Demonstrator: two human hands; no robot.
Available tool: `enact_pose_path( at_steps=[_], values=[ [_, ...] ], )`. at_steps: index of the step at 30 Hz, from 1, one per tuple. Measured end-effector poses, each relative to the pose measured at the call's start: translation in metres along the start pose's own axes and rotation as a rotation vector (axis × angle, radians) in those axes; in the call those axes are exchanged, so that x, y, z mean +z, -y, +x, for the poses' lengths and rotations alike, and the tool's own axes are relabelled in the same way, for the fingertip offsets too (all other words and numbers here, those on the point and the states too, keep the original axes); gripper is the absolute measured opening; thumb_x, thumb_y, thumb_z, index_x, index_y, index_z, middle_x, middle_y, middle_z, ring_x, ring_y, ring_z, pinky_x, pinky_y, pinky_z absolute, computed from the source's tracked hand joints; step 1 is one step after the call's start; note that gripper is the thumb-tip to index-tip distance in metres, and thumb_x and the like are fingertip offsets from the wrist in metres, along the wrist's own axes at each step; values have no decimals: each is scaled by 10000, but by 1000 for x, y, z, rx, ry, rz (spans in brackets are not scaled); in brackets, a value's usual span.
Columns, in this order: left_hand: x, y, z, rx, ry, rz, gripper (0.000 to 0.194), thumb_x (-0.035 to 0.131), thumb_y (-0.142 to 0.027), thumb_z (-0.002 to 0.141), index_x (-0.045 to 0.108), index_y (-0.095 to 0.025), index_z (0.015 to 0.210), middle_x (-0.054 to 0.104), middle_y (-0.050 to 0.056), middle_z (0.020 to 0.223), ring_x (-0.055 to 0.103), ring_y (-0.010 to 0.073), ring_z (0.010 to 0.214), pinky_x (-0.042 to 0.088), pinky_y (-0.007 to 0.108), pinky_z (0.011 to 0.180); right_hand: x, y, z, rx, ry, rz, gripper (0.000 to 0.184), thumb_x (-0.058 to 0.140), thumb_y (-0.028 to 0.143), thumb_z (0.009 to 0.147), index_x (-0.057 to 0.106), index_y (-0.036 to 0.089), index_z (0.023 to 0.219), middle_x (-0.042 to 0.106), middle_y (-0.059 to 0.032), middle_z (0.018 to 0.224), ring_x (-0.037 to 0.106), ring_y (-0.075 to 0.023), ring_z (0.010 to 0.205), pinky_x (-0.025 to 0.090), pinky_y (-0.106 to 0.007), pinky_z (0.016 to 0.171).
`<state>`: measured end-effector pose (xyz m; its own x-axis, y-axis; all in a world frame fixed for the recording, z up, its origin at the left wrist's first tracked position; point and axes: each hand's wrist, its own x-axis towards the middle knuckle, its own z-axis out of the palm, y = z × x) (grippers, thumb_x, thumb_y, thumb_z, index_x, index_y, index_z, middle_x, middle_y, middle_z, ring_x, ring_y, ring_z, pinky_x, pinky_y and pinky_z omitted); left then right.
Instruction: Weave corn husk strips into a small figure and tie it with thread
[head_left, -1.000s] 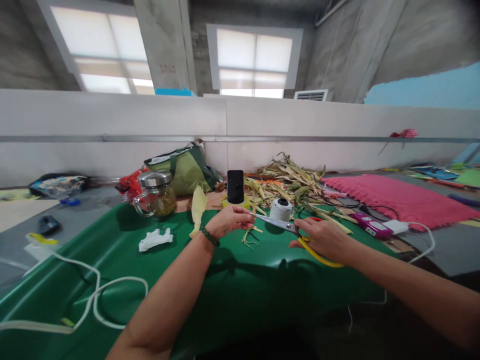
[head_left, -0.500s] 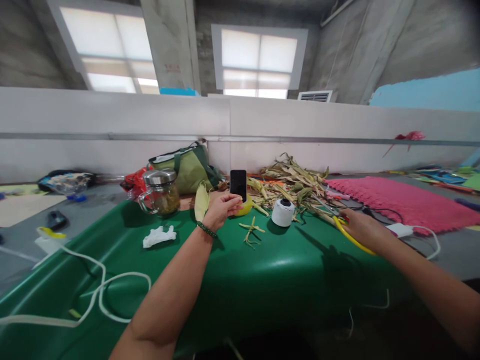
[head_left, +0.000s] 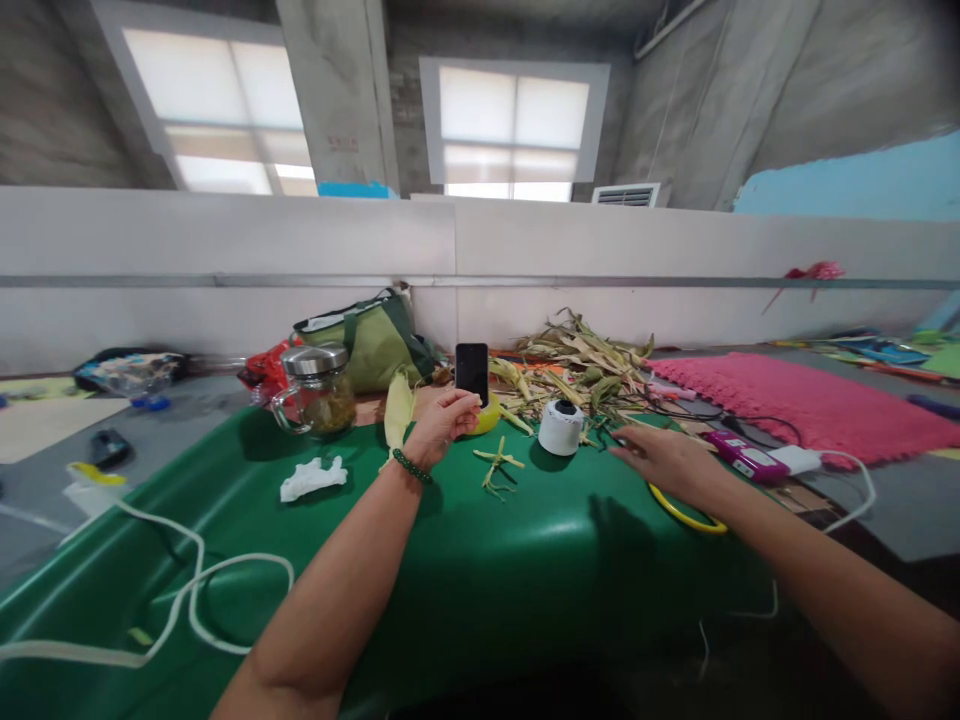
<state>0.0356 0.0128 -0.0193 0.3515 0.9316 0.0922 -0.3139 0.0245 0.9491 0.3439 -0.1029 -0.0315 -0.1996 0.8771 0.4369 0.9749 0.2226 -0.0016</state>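
Note:
My left hand (head_left: 444,425), with a green bead bracelet (head_left: 412,466), is raised in a closed pinch over the green cover (head_left: 465,560); whatever lies between the fingertips is too small to make out. Behind it a phone (head_left: 472,372) leans upright by a yellow ring (head_left: 487,415). My right hand (head_left: 664,458) reaches forward with fingers stretched out, close to a small dark object (head_left: 604,436). Under its palm shows the yellow handle (head_left: 686,514) of scissors. Between the hands are a white spool (head_left: 561,430) and a cross-shaped piece of husk strips (head_left: 498,465).
Dry corn husks (head_left: 581,350) are heaped at the back. A glass jar mug (head_left: 319,395), a green bag (head_left: 367,345) and crumpled white tissue (head_left: 313,480) are on the left. A white cable (head_left: 196,570) loops nearby. On the right lie a pink mat (head_left: 795,405) and a purple device (head_left: 746,458).
My right hand has let go of the yellow-handled scissors and moved left toward the spool. The purple device has come into sight. My left hand keeps its pinch.

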Motion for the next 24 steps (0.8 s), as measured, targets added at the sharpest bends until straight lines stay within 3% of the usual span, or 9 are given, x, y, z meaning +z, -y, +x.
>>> enact_pose_path(
  at_steps=[4, 7, 9, 12, 18, 21, 24],
  values=[
    [2, 2, -1, 19, -15, -2, 375, 849, -340, 494, 577, -136, 652, 591, -51, 548, 496, 30, 455, 392, 145, 464, -9, 78, 53, -116, -145, 447, 187, 503, 329, 883, 648, 211, 891, 704, -46, 868, 658, -168, 745, 528, -288, 674],
    [1, 4, -1, 12, -25, -13, 363, 850, -341, 503, 594, -132, 654, 597, -50, 554, 505, 33, 466, 403, 148, 475, 10, 116, 94, -229, -183, 689, 156, 628, 278, 796, 641, 200, 930, 686, -38, 925, 644, -138, 708, 531, -275, 684],
    [-1, 5, 0, 5, -37, -16, 371, 853, -353, 502, 607, -135, 676, 595, -54, 556, 515, 36, 477, 415, 146, 483, 25, 128, 115, -235, -211, 734, 91, 635, 244, 790, 656, 193, 862, 681, -24, 844, 630, -137, 712, 513, -265, 680],
    [-4, 7, 2, -17, -65, -25, 375, 855, -360, 507, 621, -139, 698, 587, -56, 552, 524, 38, 484, 428, 142, 493, 41, 133, 130, -225, -282, 764, 80, 641, 257, 802, 670, 190, 769, 674, -15, 767, 613, -139, 709, 486, -256, 676],
    [-2, 11, 5, -33, -43, 5, 355, 813, -424, 588, 612, -140, 662, 583, -36, 568, 503, 43, 472, 427, 159, 492, 47, 124, 127, -342, -328, 677, 90, 603, 231, 824, 661, 184, 775, 674, -32, 788, 610, -147, 733, 470, -268, 716],
    [-5, 11, 7, 10, -97, 222, 364, 696, -497, 713, 612, -151, 637, 568, -18, 546, 504, 75, 485, 405, 192, 489, 52, 116, 127, -294, -371, 673, 153, 557, 244, 835, 622, 184, 710, 652, -25, 730, 586, -142, 680, 457, -265, 672],
    [-10, 17, 11, 224, -167, 663, 291, 712, -405, 710, 618, -170, 567, 551, -5, 521, 515, 118, 553, 401, 221, 546, 59, 108, 131, -150, -439, 730, 206, 557, 287, 823, 567, 190, 642, 604, -6, 646, 531, -128, 593, 432, -255, 595]
  ],
)
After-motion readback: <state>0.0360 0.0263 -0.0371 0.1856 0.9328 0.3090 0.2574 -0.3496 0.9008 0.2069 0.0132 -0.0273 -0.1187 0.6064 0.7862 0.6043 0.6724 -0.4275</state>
